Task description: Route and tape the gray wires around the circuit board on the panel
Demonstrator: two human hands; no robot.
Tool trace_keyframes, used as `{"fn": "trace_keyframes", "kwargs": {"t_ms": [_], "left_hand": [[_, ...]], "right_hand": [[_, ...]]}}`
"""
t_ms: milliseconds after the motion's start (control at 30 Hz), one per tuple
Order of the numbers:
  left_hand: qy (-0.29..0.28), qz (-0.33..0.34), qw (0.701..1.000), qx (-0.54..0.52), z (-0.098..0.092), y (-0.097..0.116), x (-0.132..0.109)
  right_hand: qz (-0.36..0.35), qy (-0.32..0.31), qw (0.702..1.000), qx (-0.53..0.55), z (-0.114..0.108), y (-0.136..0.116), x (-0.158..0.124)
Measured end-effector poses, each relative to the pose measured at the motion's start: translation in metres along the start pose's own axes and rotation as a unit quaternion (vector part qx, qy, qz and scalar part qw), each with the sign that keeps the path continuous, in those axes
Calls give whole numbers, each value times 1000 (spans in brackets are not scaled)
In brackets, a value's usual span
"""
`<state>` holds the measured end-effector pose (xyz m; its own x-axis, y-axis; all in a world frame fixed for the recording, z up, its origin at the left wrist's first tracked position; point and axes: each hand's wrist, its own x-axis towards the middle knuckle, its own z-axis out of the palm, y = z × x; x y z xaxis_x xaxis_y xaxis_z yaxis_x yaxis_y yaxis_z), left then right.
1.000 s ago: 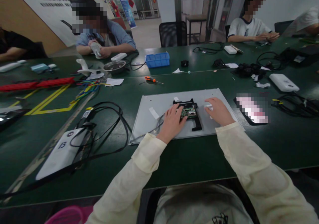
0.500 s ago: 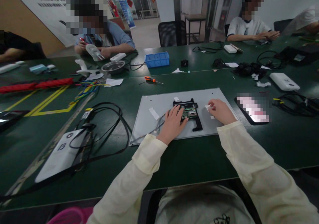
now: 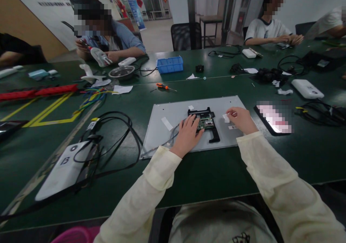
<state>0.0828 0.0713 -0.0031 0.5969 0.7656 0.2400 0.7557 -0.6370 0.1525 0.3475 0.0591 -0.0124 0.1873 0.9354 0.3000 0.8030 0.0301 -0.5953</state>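
Observation:
On a flat grey metal panel (image 3: 151,127) lies a green circuit board (image 3: 207,122) in a black plastic frame (image 3: 215,136). My left hand (image 3: 188,130) rests over the left part of the board, fingers spread, hiding that side. A grey cable (image 3: 159,145) runs out from under it. To the right of the frame, my right hand (image 3: 240,119) is closed in a pinch at a small piece of white tape (image 3: 226,118) by the panel's surface. A white label (image 3: 232,127) sits just below those fingers, and a longer white strip (image 3: 167,123) is on the panel's left.
Right of the panel lies a phone (image 3: 273,120). Beyond it is an orange screwdriver (image 3: 163,86), with a blue basket (image 3: 169,65) and metal bowl (image 3: 121,72) farther back. A white power bank (image 3: 65,167) with looped black cables is at left. Other people sit across the table.
My right hand has shifted slightly right, showing more of the label below it. My left hand stays put. Across the table, the person in blue has raised the white object a little.

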Motion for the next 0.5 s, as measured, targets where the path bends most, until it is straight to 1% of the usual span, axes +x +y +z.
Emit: {"fn": "trace_keyframes", "kwargs": {"t_ms": [200, 400, 500], "left_hand": [[0, 0, 1000, 1, 0, 1, -1], [-1, -1, 1000, 3, 0, 1, -1], [-6, -2, 1000, 2, -1, 1, -1]], "right_hand": [[4, 9, 1000, 1, 3, 5, 0], [-1, 8, 999, -33, 4, 8, 1], [-20, 11, 999, -34, 5, 6, 0]]}}
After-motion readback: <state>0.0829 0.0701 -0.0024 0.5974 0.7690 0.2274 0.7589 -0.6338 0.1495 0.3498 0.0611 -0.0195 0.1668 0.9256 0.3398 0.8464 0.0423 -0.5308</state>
